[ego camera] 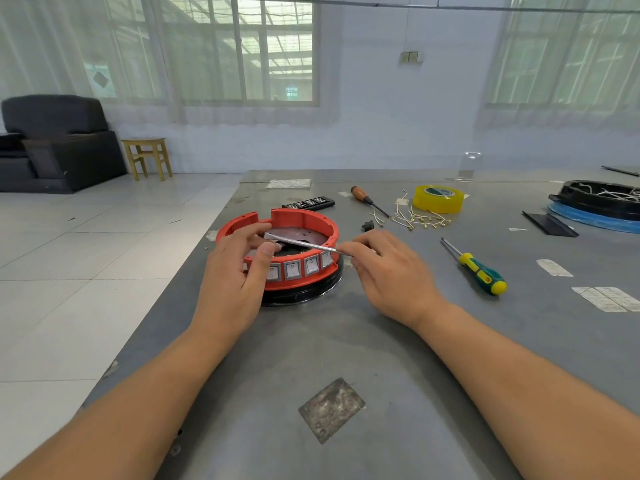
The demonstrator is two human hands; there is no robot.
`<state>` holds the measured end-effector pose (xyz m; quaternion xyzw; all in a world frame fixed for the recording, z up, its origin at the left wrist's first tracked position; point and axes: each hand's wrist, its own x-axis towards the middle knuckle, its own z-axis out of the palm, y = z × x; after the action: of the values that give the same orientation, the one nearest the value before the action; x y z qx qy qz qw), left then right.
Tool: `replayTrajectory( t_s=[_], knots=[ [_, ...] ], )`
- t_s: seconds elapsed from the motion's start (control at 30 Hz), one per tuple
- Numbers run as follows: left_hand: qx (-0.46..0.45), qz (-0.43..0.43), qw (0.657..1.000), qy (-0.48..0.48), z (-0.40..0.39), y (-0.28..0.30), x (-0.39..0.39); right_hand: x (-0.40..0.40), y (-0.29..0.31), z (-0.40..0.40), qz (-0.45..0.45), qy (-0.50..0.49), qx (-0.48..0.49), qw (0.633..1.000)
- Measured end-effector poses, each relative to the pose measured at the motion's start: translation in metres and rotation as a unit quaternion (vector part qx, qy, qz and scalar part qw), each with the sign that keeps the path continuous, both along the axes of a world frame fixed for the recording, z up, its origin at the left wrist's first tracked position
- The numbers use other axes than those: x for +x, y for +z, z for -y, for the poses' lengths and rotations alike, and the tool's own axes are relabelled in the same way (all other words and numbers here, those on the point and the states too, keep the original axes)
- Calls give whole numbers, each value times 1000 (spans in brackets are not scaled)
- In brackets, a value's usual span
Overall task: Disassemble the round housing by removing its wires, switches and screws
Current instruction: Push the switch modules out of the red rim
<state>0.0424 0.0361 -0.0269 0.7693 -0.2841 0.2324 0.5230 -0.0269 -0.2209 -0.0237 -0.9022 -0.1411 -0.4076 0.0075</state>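
Observation:
A round red housing (304, 220) on a black base stands on the grey table (381, 341), with several grey rocker switches (292, 269) along its near wall. My left hand (235, 275) grips that near wall, thumb over the switches and fingers curled inside the ring. My right hand (384, 268) pinches the end of a thin silver tool (299, 242) that lies slanted across the housing's opening, its flat tip toward the left hand. Removed white wires with brass terminals (414, 220) and one black switch (368, 225) lie behind the right hand.
A green-yellow screwdriver (479, 270) lies right of my right hand. An orange-handled screwdriver (367, 199), a yellow tape roll (438, 198) and a black bit case (308, 203) sit farther back. Another black housing on a blue ring (599, 206) is at far right. The table's left edge runs close to the housing.

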Motion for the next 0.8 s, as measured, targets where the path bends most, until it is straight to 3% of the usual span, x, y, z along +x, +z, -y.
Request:
replayTrajectory(
  t_s=[0.23,0.43,0.63,0.8],
  knots=[
    [-36,-14,999,13,2,1,0,0,-1,0,14,4,-6,1000],
    [-30,-31,999,-13,0,3,4,-1,-3,-2,-60,-44,29,997],
    [14,-3,1000,-22,0,2,6,7,-3,-1,-84,-139,35,986],
    [106,27,994,-16,-13,1,12,8,-8,2,-100,-165,51,980]
  ],
)
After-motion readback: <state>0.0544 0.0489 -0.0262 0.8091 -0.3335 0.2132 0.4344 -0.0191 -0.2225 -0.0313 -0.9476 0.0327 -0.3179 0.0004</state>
